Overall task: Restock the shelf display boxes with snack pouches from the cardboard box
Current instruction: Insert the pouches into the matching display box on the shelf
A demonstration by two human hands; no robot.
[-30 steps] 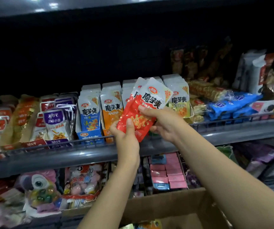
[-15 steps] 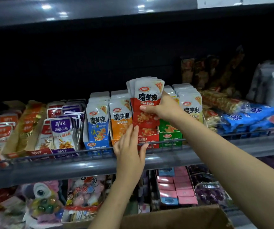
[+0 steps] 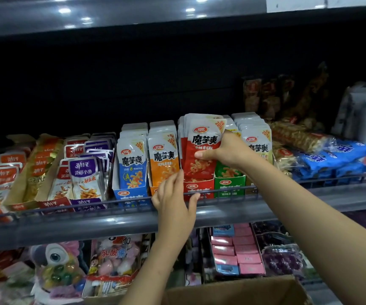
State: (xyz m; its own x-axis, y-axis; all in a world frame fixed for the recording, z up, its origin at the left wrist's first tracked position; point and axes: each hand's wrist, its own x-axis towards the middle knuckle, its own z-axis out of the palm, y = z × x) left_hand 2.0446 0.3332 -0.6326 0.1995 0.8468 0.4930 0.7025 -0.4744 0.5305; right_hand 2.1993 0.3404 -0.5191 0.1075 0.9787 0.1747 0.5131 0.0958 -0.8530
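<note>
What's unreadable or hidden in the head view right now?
- Cardboard box: its inside is cut off by the bottom edge, so any remaining stock is unseen.
- Red display box: partly covered by the left hand and the red pouches.
- Right hand: fingers behind the pouches are hidden.
- Shelf back: too dark.
- Orange display box: front hidden by left hand.
</note>
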